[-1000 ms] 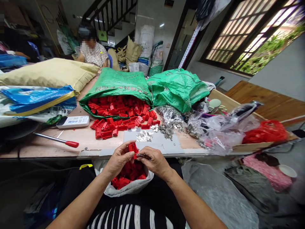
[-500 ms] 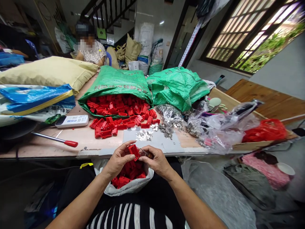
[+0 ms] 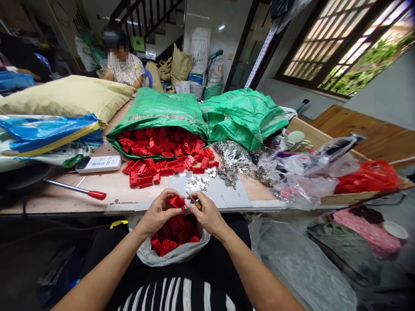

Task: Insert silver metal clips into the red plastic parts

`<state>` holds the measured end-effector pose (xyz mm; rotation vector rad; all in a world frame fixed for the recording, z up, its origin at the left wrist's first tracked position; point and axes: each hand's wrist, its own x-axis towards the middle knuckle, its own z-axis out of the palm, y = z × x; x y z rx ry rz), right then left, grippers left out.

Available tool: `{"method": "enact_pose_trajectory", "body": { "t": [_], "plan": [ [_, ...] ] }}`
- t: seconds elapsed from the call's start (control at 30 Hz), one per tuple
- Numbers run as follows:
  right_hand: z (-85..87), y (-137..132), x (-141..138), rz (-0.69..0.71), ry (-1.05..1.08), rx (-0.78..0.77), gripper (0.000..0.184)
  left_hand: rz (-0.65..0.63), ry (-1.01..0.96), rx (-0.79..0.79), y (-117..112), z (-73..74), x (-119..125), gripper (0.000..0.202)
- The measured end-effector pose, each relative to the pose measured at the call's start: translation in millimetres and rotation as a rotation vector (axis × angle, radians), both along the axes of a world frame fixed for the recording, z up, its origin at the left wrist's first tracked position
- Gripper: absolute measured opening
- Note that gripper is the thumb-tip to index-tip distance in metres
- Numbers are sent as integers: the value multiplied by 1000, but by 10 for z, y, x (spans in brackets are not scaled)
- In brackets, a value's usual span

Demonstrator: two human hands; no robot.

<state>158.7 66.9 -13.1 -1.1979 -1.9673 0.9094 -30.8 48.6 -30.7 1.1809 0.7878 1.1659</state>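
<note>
My left hand [image 3: 158, 212] is shut on a red plastic part [image 3: 177, 201], held above my lap. My right hand [image 3: 208, 214] grips a small yellow-handled screwdriver [image 3: 196, 203], its metal tip close to the red part. Below both hands, a white bag [image 3: 171, 258] on my lap holds more red plastic parts [image 3: 175, 235]. A large heap of the same parts [image 3: 158, 144] spills from a green woven sack [image 3: 162, 110] onto the plywood table [image 3: 119, 190]. Silver metal bits [image 3: 197, 183] lie on a grey board [image 3: 223, 192] just beyond my hands.
A red-handled screwdriver [image 3: 78, 188] and a white remote [image 3: 99, 164] lie on the table's left side. Another green sack [image 3: 243, 119], clear plastic bags [image 3: 301, 177] and a red bag [image 3: 366, 179] sit to the right. A co-worker [image 3: 121, 65] sits beyond the table.
The red part has shifted slightly up and left in my left hand. The small screwdriver now angles differently, with its tip nearer the part's upper edge.
</note>
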Motion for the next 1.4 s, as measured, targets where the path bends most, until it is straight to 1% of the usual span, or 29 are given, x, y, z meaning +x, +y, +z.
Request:
{"method": "enact_pose_trajectory", "body": {
  "t": [0.1,0.2,0.33,0.43,0.57,0.83,0.97,1.1,1.23,1.3,1.4],
  "plan": [
    [-31,52,16,24,-84,112,17,55,262,101,112,18,-135,31],
    [-70,72,9,50,-140,136,21,65,446,166,208,-9,-229,31],
    [-79,69,-37,67,-216,131,18,32,617,213,279,-89,-275,32],
    [-64,73,-65,89,-253,131,15,13,686,233,297,-129,-285,35],
    [-64,86,-77,95,-281,139,16,18,710,242,302,-143,-295,36],
    [-137,88,-90,107,-333,177,16,17,690,233,307,-143,-294,35],
    [-99,57,-125,91,-392,180,17,12,657,237,303,-114,-282,31],
    [-30,-16,-244,40,-510,160,16,15,627,228,297,-86,-271,30],
    [-2,-83,-389,-45,-593,136,18,41,622,228,299,-98,-267,32],
    [-3,-89,-405,-57,-591,131,18,61,623,226,296,-114,-263,32],
    [-14,-74,-339,-18,-505,117,16,79,596,206,273,-136,-255,31]
  ]
}}
